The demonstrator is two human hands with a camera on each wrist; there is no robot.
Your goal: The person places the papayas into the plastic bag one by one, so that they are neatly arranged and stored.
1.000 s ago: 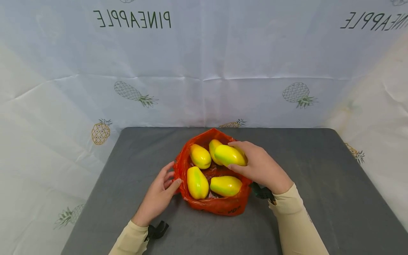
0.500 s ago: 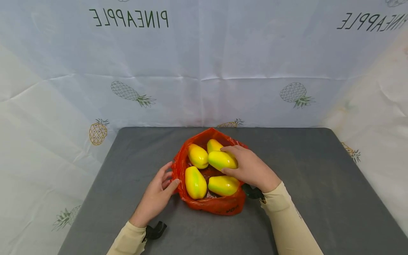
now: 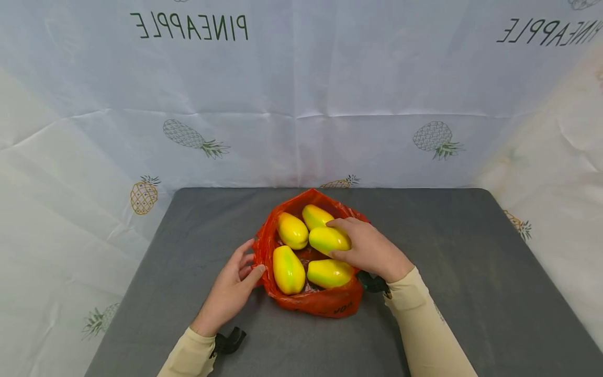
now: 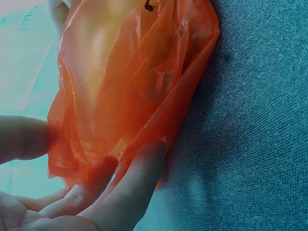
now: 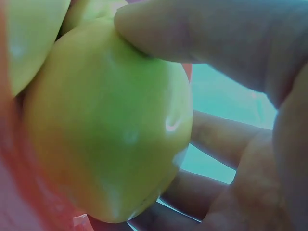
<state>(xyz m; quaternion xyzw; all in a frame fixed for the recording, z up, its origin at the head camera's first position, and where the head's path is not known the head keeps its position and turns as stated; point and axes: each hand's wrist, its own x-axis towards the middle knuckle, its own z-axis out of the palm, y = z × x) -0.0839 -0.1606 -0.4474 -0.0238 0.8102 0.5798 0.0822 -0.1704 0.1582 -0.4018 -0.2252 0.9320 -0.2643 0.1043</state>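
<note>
A red plastic bag point(image 3: 320, 306) stands with its mouth wide apart on the dark grey table, several yellow-green papayas inside. My right hand point(image 3: 374, 251) reaches over the bag's right rim and grips one papaya point(image 3: 328, 239), thumb on the near side and fingers on the far side. The right wrist view shows this papaya point(image 5: 110, 125) large, with other fruit touching or close beside it. At the bag's left side, my left hand point(image 3: 231, 290) pinches the plastic. In the left wrist view, thumb and fingers point(image 4: 137, 183) hold the bag's thin wall point(image 4: 110, 96). The right fingertips are partly hidden.
Around the held fruit lie a rear papaya point(image 3: 315, 215), a left rear one point(image 3: 292, 231), a left front one point(image 3: 289, 269) and a right front one point(image 3: 330, 273). A white pineapple-print cloth point(image 3: 301, 94) hangs behind the table point(image 3: 471, 293).
My right hand has brought its papaya left and slightly down into the bag, then stayed nearly still. The rear papaya now shows more. My left hand has kept its hold.
</note>
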